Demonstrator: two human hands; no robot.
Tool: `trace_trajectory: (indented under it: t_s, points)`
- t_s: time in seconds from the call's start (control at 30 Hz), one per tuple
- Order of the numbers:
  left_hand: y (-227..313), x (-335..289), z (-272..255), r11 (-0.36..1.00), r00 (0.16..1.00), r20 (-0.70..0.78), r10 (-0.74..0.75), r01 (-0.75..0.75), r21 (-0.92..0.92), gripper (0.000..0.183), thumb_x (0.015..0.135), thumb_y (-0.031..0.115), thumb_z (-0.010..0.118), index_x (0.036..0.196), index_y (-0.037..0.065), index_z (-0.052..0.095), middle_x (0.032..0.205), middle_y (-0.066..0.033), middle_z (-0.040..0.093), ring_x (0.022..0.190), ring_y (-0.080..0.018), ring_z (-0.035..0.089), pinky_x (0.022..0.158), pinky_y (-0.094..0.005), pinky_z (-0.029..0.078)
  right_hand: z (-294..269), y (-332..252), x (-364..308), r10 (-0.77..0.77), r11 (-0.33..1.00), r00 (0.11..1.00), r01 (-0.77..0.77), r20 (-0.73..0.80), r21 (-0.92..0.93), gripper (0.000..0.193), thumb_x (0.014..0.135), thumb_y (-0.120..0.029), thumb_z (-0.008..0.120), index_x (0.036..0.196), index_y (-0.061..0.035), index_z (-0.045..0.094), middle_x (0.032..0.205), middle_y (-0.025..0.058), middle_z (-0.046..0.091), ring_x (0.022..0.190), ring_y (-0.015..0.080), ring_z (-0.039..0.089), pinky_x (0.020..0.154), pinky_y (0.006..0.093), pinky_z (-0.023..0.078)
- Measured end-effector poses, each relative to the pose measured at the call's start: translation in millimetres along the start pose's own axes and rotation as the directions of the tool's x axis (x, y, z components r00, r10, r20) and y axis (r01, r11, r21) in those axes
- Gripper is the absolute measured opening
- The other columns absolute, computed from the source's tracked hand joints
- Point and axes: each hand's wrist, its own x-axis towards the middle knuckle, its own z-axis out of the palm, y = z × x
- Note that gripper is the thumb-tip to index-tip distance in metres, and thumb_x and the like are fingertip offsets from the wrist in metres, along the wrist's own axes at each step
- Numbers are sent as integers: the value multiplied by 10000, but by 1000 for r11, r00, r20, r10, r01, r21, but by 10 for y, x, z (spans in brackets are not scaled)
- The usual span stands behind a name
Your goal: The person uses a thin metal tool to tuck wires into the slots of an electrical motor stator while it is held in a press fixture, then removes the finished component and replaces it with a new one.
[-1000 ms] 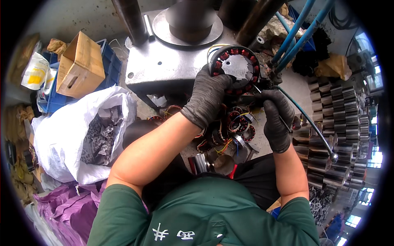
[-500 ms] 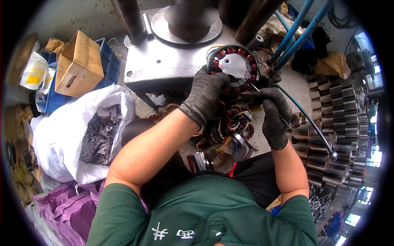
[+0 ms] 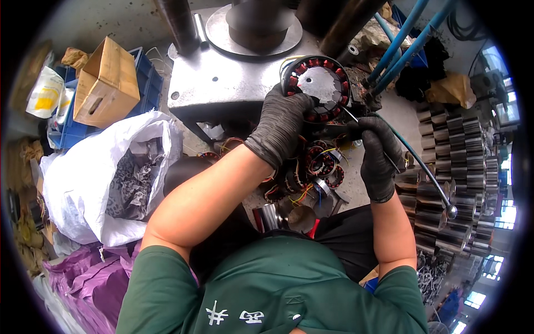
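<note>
My left hand [image 3: 283, 119], in a dark grey work glove, is closed on the lower left rim of a motor stator [image 3: 344, 78], a black ring with red-wound coils inside. The ring is held up at the front right of a metal press table [image 3: 222, 92]. My gloved right hand [image 3: 379, 147] is wrapped round a thin metal rod [image 3: 349, 114], whose far end meets the stator's lower right edge. Whether that tip sits inside a slot I cannot tell. Beneath the stator, several more wound stators [image 3: 321, 161] with coloured wires lie on the floor.
Metal cylinders [image 3: 456, 183] stand stacked at the right, by a ball-ended lever [image 3: 451, 211]. A white sack [image 3: 72, 195] of scrap, a cardboard box [image 3: 114, 83] and a purple sack [image 3: 92, 284] are on the left. Blue pipes [image 3: 397, 47] rise behind my right hand.
My right hand has shifted slightly right and toward me with the rod, whose tip stays at the ring's edge. My left hand still holds the stator, which has tilted a little.
</note>
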Motion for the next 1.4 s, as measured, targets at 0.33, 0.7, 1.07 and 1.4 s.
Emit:
trace_trajectory:
  t_s: [0.33,0.7,1.07,1.4]
  points:
    - [-59,76,-48,999,1000,-13,-16,16,-28,346,864,5,632,1203,-63,616,1008,-148,713,876,-262,734,787,-399,650,-4,53,-29,110,978,994,-108,-1,177,201,1035,-100,570,1165,-1,687,1068,107,755,942,175,726,844,327,584]
    - [0,28,-23,999,999,9,40,-40,5,394,849,-10,621,1239,-65,608,1072,-166,720,925,-281,740,859,-405,643,79,64,-72,100,976,995,-94,-25,195,170,1049,-68,566,1163,-7,677,1067,89,735,958,162,709,876,323,583]
    - [-29,6,-19,997,995,-75,66,-64,32,327,865,-1,653,1190,-18,620,998,-125,695,836,-214,704,730,-354,615,267,206,-59,-73,986,997,69,-19,-154,122,1009,-23,569,1068,-36,675,908,97,690,793,202,688,726,334,562]
    - [-67,72,-81,985,993,-74,91,-79,151,374,864,32,674,1230,-16,617,1004,-136,726,810,-247,741,688,-383,652,294,99,11,-220,875,968,250,121,-414,128,1008,-29,559,1080,-29,666,942,137,683,844,278,694,761,374,556]
